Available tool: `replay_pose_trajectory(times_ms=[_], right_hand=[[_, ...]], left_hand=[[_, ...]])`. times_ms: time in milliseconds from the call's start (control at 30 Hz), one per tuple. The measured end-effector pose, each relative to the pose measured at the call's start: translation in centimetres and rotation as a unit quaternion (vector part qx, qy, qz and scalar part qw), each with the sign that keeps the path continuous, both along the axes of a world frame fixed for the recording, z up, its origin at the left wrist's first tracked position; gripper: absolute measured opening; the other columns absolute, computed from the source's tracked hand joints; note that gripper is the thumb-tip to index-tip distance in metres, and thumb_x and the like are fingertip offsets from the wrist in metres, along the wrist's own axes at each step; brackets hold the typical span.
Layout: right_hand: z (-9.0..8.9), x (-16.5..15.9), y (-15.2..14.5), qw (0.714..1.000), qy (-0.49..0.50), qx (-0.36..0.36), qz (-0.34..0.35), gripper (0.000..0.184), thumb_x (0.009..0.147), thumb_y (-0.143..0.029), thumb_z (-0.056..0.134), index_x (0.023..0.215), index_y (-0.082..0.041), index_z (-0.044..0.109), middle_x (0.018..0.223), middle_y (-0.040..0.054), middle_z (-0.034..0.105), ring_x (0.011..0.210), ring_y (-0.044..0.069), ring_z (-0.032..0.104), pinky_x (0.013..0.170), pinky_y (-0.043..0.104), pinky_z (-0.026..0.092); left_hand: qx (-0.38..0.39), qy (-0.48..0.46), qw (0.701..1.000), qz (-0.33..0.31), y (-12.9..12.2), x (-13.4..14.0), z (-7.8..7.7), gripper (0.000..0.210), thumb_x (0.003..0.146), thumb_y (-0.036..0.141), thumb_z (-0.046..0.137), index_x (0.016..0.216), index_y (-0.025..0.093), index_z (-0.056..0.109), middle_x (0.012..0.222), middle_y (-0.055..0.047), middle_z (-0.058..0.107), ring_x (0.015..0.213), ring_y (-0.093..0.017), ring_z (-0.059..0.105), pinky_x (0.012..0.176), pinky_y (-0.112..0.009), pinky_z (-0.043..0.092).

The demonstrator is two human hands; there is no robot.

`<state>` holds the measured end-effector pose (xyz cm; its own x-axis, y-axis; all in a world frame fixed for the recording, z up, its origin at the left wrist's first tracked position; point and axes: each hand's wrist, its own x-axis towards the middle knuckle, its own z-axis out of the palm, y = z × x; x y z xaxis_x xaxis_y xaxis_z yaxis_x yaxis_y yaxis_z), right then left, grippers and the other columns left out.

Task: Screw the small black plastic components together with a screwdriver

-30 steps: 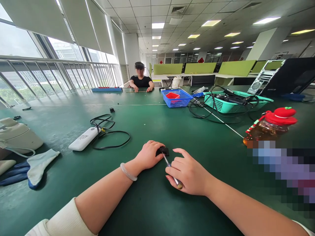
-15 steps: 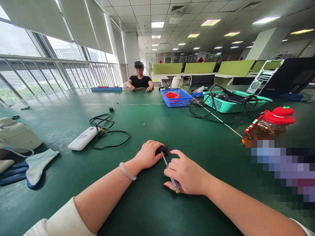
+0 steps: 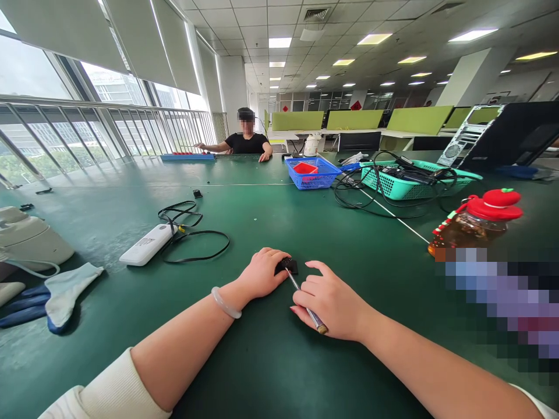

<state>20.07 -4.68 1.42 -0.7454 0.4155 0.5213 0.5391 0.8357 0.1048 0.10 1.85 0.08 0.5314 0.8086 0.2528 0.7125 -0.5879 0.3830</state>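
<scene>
Pressed to the green table, a small black block-like part (image 3: 290,266) is held by my left hand (image 3: 264,272), whose fingers close round its left side. My right hand (image 3: 328,301) grips a screwdriver (image 3: 312,316) with a clear handle, its index finger raised off the shaft. The screwdriver slants up and left, and its tip meets the near side of the black part. Fine details of that part are too small to make out.
A white power bank (image 3: 148,245) with a black cable (image 3: 196,234) lies left, beyond a glove (image 3: 72,297). Baskets, one blue (image 3: 314,179) and one teal (image 3: 388,189), stand further back. At right is a red-lidded jar (image 3: 474,227). Across the table sits a person (image 3: 248,142).
The screwdriver's handle end has swung slightly right and up with my right hand. My left hand stays in place. The person opposite has stretched an arm toward the blue strip.
</scene>
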Motion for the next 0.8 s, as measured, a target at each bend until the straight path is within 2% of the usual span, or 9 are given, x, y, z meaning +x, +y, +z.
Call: replay_pose_trajectory(times_ms=[200, 400, 600, 800], right_hand=[[0.12, 0.15, -0.03, 1.0, -0.023, -0.01, 0.01, 0.021, 0.089, -0.029, 0.057, 0.07, -0.02, 0.056, 0.06, -0.0039, 0.052, 0.058, 0.013, 0.045, 0.103, 0.043, 0.033], [0.09, 0.21, 0.01, 0.999, -0.034, -0.01, 0.016, 0.022, 0.09, -0.031, 0.057, 0.07, -0.02, 0.056, 0.06, -0.0042, 0.052, 0.058, 0.013, 0.044, 0.105, 0.043, 0.032], [0.05, 0.22, -0.04, 0.999, -0.037, -0.01, 0.014, 0.021, 0.09, -0.029, 0.056, 0.071, -0.02, 0.056, 0.06, -0.0038, 0.053, 0.058, 0.013, 0.044, 0.105, 0.044, 0.032], [-0.08, 0.04, 0.07, 0.999, -0.033, -0.011, 0.007, 0.02, 0.089, -0.025, 0.055, 0.07, -0.02, 0.055, 0.06, -0.0037, 0.054, 0.058, 0.013, 0.045, 0.105, 0.044, 0.032]], left_hand=[[0.002, 0.003, 1.0, 0.0, 0.02, -0.03, -0.12, 0.034, 0.087, 0.028, 0.058, 0.121, 0.024, 0.059, 0.124, -0.004, 0.066, 0.119, -0.027, 0.053, 0.105, -0.047, 0.041], [0.009, -0.008, 1.0, 0.008, 0.03, -0.03, -0.3, 0.042, 0.086, 0.028, 0.06, 0.128, 0.022, 0.055, 0.124, -0.006, 0.065, 0.122, -0.029, 0.049, 0.105, -0.047, 0.041], [0.008, -0.017, 1.0, -0.002, -0.01, 0.08, -0.08, 0.032, 0.085, 0.025, 0.06, 0.118, 0.023, 0.061, 0.119, -0.005, 0.067, 0.119, -0.027, 0.05, 0.105, -0.046, 0.041], [0.001, -0.017, 1.0, 0.003, 0.06, 0.03, -0.02, 0.032, 0.087, 0.023, 0.058, 0.119, 0.022, 0.062, 0.12, -0.004, 0.067, 0.119, -0.026, 0.049, 0.107, -0.045, 0.041]])
